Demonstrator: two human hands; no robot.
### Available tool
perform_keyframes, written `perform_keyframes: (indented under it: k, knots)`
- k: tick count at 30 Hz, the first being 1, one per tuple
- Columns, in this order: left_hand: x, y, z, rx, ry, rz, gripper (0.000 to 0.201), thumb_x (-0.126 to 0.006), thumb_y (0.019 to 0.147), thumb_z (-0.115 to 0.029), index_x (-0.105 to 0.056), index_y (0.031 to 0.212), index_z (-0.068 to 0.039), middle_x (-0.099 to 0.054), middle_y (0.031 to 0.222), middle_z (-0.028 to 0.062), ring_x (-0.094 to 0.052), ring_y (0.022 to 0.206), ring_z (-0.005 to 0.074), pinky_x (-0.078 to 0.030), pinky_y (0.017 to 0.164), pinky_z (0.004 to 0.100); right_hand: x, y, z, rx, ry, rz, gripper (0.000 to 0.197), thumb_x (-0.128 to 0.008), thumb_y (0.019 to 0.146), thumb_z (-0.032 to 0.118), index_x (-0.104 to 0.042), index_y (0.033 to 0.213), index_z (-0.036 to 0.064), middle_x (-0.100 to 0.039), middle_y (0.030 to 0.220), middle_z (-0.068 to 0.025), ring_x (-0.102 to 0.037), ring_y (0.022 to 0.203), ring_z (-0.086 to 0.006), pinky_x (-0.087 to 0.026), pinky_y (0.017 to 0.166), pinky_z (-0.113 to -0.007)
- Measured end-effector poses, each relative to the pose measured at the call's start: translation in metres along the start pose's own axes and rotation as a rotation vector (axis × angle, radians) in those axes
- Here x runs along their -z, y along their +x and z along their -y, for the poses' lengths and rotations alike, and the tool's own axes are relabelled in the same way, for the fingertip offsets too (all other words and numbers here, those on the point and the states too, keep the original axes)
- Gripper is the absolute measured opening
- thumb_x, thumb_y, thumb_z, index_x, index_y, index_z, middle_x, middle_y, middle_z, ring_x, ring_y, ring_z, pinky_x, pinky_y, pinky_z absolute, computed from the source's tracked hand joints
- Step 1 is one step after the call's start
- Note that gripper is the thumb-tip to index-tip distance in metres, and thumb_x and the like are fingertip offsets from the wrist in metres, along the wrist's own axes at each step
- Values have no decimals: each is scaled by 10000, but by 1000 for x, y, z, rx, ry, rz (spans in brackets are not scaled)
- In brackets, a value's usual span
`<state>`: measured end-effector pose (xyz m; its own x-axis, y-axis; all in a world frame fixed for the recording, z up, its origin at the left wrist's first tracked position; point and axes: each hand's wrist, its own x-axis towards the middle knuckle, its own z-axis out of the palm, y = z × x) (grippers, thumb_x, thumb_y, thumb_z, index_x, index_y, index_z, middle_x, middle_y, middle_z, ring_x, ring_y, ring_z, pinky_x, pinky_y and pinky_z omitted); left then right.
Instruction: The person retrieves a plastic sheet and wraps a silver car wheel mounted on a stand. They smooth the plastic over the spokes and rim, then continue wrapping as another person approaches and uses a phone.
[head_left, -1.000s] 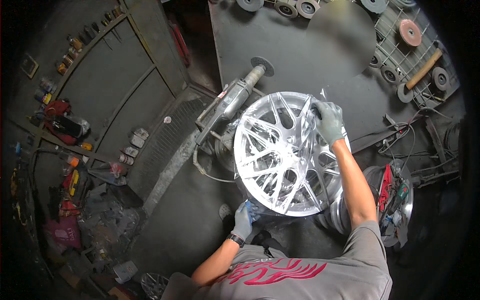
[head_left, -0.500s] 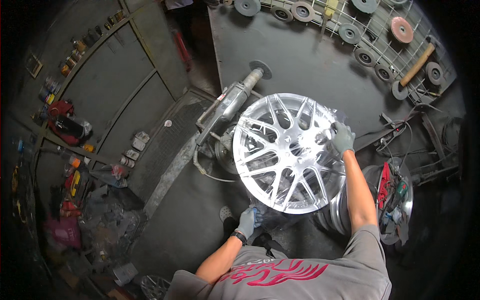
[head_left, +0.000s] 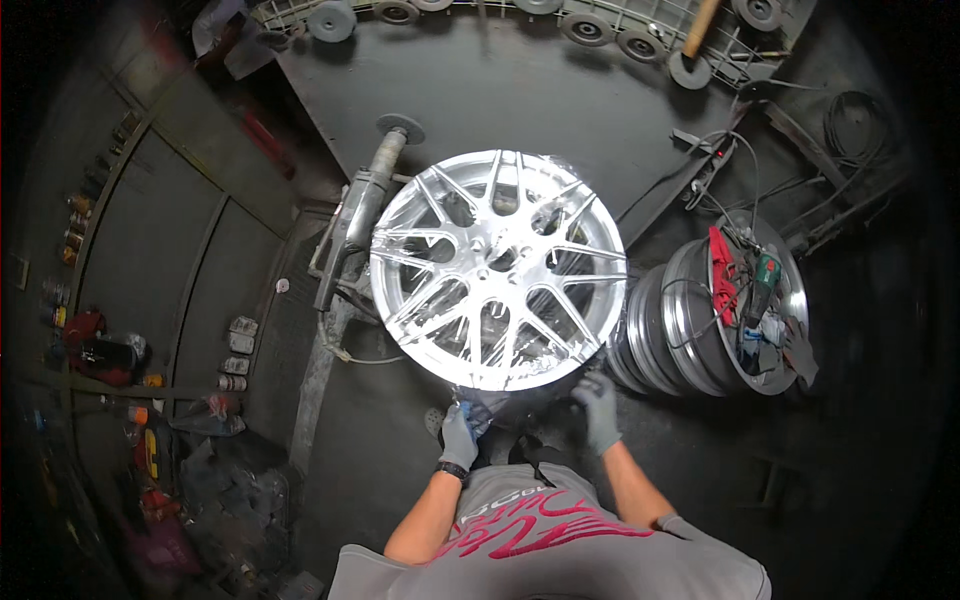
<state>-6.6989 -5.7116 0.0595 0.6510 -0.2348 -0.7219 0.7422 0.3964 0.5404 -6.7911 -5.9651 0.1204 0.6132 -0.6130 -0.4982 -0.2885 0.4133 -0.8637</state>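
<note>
A silver alloy wheel (head_left: 498, 262) with many split spokes faces up in front of me, glossy clear plastic film (head_left: 565, 345) stretched over it. Below its near edge, slightly left, my left hand (head_left: 460, 437) in a grey glove is closed on bunched film, with something blue at the fingers. My right hand (head_left: 598, 412), also gloved, is just off the near right edge of the wheel. Its fingers are smeared by motion, so I cannot make out whether they hold film. What supports the wheel is hidden beneath it.
Left of the wheel stands a grey machine arm (head_left: 365, 215) with a disc (head_left: 401, 128). Stacked wheels (head_left: 690, 310) lie at right, holding a green power tool (head_left: 765, 275) and a red cloth (head_left: 720, 270). Grinding discs (head_left: 588, 29) and a hammer (head_left: 694, 60) hang on a wire rack behind.
My right hand has come from the wheel's far right side down to its near right edge. My left hand stays low by the near edge. The view has shifted.
</note>
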Motion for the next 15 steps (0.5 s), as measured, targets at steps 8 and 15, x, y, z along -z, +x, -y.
perform_keyframes:
  k: [8, 15]
  knots:
    - [-22, 1, 3, -80, 86, 2, 122, -478, 999, -200, -550, 1049, -115, -632, 945, 67, -627, 791, 175, -537, 676, 325, -24, 16, -28, -71, 279, 44, 294, -644, 887, 107, -518, 1152, 121, -589, 895, -20, -597, 770, -128, -506, 650, -284]
    - [-35, -13, 5, -80, 79, 30, 90, -506, 977, -160, -569, 1034, -129, -638, 992, 41, -637, 894, 179, -545, 723, 342, 9, 32, -18, 136, 322, -185, 262, -622, 894, 81, -512, 1124, 141, -585, 954, -6, -594, 743, -120, -487, 568, -242]
